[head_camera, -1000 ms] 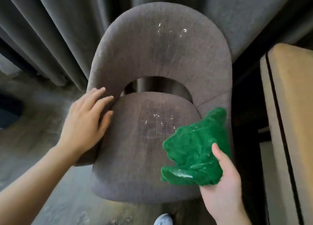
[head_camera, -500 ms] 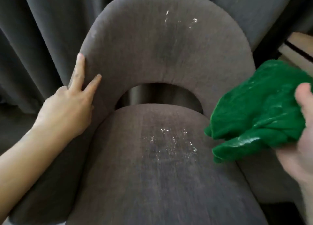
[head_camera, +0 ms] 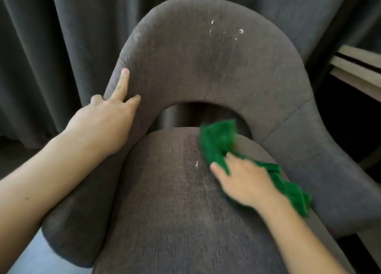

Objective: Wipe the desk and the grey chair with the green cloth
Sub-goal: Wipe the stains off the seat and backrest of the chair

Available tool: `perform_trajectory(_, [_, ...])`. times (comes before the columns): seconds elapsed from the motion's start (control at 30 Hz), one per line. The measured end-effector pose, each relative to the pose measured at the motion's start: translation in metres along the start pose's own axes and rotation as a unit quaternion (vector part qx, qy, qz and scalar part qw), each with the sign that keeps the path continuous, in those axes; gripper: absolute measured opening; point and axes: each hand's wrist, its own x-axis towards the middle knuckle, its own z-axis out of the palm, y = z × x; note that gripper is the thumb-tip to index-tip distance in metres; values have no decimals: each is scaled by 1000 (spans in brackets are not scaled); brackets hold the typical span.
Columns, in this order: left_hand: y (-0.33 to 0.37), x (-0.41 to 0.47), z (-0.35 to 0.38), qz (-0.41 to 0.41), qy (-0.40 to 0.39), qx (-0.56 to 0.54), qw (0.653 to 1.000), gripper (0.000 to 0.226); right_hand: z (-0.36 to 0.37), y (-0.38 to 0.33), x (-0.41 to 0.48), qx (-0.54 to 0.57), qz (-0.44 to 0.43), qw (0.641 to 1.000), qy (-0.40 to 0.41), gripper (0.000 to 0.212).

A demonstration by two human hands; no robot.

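Two hands are at work on the grey chair, and the matter that counts is where the wet-looking speckled patch lies from the right hand. That hand sits in the centre right of the frame, palm down on the seat cushion, its grip pressed flat over the green cloth rather than curled round it; the fingers are blurred, so how tightly the cloth is pinched cannot be told. The cloth runs as a long strip, one end toward the gap under the backrest in the upper middle of the frame, the other trailing past the wrist toward the lower right, so its long axis slants from upper left to lower right across the seat. The shiny speckles lie just to the left of the thumb, touching or nearly touching the cloth's edge, so a sweep leftward looks like the move that would cover them. A second spatter sits high on the backrest, upper middle of the frame, well apart from the cloth. The left hand rests open on the chair's left arm, index finger stretched up the backrest, holding nothing; it seems to steady the chair. The right hand is plainly the nearer to both patches. A pale table edge shows at the right border.
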Motion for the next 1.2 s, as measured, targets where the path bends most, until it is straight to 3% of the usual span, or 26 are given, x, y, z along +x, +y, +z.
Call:
perform_trajectory(0.07, [3,-3,0,10,-5,7,1000,63,28,-6,4,-18,2,998,-57,66])
perform_trajectory(0.2, [5,-4,1,25,-22,4,999,64,37,1,1,97,5,995,-25,78])
perform_trajectory(0.27, [4,-4,2,40,-23,14,999,67,32,7,5,139,14,990,9,75])
perform_trajectory(0.33, [4,-3,3,43,-41,44,997,68,30,14,11,84,27,995,39,72])
perform_trajectory(0.43, [5,-4,-2,59,-38,72,995,66,34,15,20,4,41,999,19,76])
perform_trajectory(0.53, [8,-5,-6,144,40,30,988,51,41,6,22,-1,29,998,54,85])
perform_trajectory(0.77, [9,-2,-2,146,5,-39,989,44,58,-15,45,-2,-21,992,121,76])
perform_trajectory(0.97, [5,-2,2,153,-33,-16,988,49,43,-26,96,20,11,996,83,66])
perform_trajectory(1.2, [2,0,8,160,-28,-2,987,54,66,-9,-11,-2,-84,984,160,63])
